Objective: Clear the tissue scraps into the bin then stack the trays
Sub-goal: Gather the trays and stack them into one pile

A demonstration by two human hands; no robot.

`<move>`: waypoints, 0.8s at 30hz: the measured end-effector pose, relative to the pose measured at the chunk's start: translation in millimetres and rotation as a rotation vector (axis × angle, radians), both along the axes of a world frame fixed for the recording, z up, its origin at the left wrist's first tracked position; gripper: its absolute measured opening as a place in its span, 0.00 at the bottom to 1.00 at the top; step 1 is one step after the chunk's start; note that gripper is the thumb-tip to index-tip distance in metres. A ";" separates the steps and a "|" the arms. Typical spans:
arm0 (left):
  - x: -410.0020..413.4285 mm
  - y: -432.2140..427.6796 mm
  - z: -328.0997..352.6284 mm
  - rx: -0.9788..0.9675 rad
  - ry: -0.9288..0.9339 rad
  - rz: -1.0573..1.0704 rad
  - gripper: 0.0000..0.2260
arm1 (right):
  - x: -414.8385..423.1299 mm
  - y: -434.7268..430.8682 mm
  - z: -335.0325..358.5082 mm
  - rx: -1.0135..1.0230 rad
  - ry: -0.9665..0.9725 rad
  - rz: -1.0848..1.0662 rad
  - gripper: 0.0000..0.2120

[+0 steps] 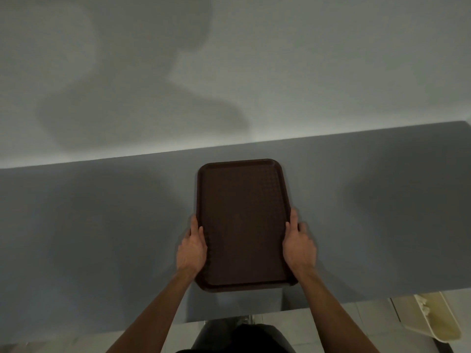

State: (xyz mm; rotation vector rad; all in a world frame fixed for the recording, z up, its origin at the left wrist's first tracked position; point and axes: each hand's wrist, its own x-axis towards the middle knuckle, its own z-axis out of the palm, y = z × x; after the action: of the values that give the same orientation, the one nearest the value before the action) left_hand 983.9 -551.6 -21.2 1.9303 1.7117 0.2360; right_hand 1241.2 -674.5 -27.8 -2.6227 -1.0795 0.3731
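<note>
A pale wall (305,59) fills the upper half of the view from 9 round to 3 o'clock, with soft shadows across it. Below it the grey desk (102,225) spans the whole width, its far edge against the wall and its near edge towards 6 o'clock.

At the centre lies the task's thing, a dark brown tray (244,225) with rounded corners and a raised rim. Its long side runs from 12 to 6 o'clock and its near end is close to the desk's near edge. A dark shadow sits under that near end. Whether the tray rests flat on the desk or is held just above it cannot be told, nor whether a second tray lies beneath.

Two bare forearms come in from 6 o'clock. The left grip (192,248) holds the tray's long edge at about 8 o'clock, thumb over the rim and fingers curled under. The right grip (298,244) holds the opposite edge at about 4 o'clock in the same way. Both are slightly blurred.

At 4 o'clock in the view, on the tiled floor (331,324) past the desk's near edge, is a cream bin (438,324). White tissue scraps (424,305) show just inside its rim.
</note>
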 end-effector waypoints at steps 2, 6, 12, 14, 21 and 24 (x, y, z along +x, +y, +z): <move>1.5 -2.4 2.2 0.010 0.015 -0.001 0.25 | 0.0 0.4 -1.9 0.000 0.014 0.006 0.27; 3.8 -2.0 6.4 0.107 0.053 -0.016 0.16 | 2.5 1.3 -8.8 0.093 -0.010 -0.002 0.22; -3.8 8.3 21.4 0.194 -0.154 0.065 0.10 | -12.4 9.7 1.4 0.226 -0.067 0.095 0.23; -8.0 12.6 38.5 0.098 -0.253 0.150 0.12 | -19.6 16.7 4.9 0.248 -0.024 0.057 0.20; -87.7 41.3 42.2 0.149 -0.215 0.279 0.14 | 4.0 10.5 -9.5 0.048 0.052 -0.165 0.18; -131.0 50.6 37.4 0.152 -0.172 0.300 0.14 | 0.5 8.2 -7.3 -0.015 0.037 -0.139 0.19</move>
State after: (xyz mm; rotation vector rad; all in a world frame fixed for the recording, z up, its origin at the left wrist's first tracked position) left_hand 853.0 -501.0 16.2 1.6910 1.9064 0.6406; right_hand 1241.7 -666.4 -35.1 -2.6736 -0.8798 0.3986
